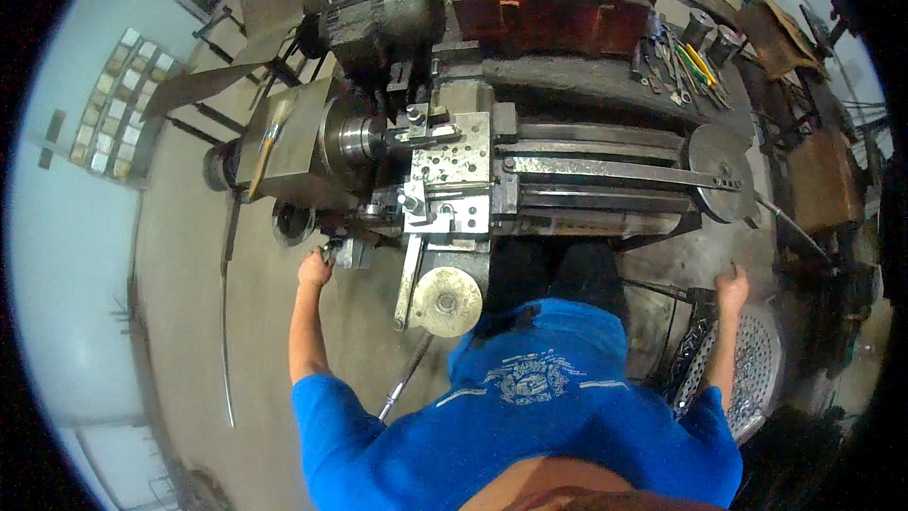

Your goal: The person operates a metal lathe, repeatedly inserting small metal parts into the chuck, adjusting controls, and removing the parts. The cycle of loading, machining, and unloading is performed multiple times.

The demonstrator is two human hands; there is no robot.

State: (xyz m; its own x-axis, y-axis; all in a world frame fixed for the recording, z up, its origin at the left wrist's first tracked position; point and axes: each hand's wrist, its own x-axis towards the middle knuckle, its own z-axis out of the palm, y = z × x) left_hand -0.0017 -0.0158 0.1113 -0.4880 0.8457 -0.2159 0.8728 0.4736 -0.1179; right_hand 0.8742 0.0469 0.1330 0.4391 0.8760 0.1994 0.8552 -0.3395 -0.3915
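Observation:
My left hand [315, 268] is closed at a small metal block [352, 253] below the lathe's headstock; what its fingers grip is too small to make out. Out to the right, my right hand [731, 291] is held with curled fingers, near a white perforated basket [777, 360] of small metal parts. Anything in that hand is hidden. Between my hands sits a small lathe, with a shiny spindle nose [359, 138] facing a drilled tool plate [463, 159]. Clamped tools stand on the plate. A pale round disc [448, 303] and a flat lever [410, 274] are at its near end.
A dark red bin [558, 24] of small metal parts stands behind the lathe, beside a motor [383, 21]. A brush [271, 145] lies on the headstock cover. Several wrenches [676, 66] lie at the back right. A grey disc [716, 156] joins a long bar on the right.

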